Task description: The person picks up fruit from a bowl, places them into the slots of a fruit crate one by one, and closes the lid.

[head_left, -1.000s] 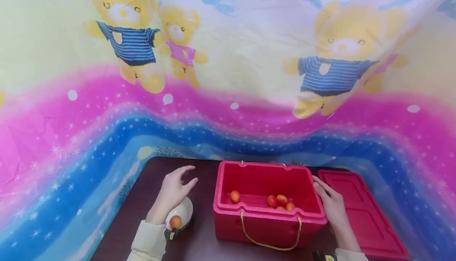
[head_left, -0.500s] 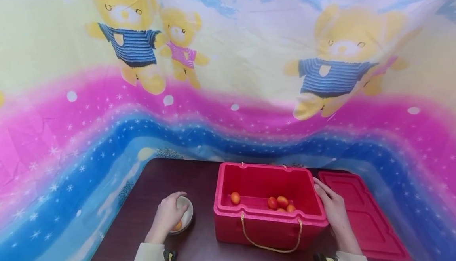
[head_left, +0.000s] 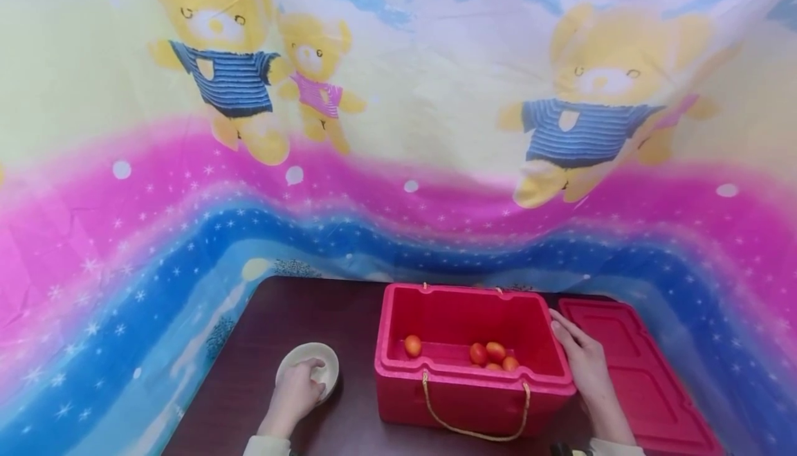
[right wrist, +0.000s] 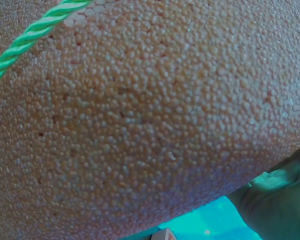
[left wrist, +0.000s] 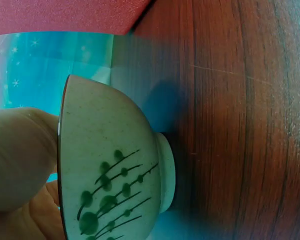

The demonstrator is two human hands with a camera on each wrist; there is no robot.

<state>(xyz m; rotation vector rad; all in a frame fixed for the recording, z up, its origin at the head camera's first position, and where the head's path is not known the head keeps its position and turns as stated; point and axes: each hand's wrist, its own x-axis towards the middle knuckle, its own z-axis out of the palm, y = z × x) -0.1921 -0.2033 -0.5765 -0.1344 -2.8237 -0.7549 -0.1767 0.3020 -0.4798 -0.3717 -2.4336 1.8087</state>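
In the head view my left hand reaches into a small pale ceramic bowl, fingers pointing down inside it. The left wrist view shows the bowl from the side, with a green plant pattern and a dark rim, and fingers passing over that rim. What the fingertips touch inside is hidden. My right hand rests its fingers against the right end of a red foam box. Inside the box lie several small orange-red fruits, with one fruit apart at the left.
The red lid lies flat right of the box. A rope handle hangs on the box's front. All stand on a dark wood table, with a printed bear curtain behind.
My left hand came down from above the bowl and its fingers went inside. The fruit seen in the bowl earlier is now hidden from view. The right hand stayed at the box.
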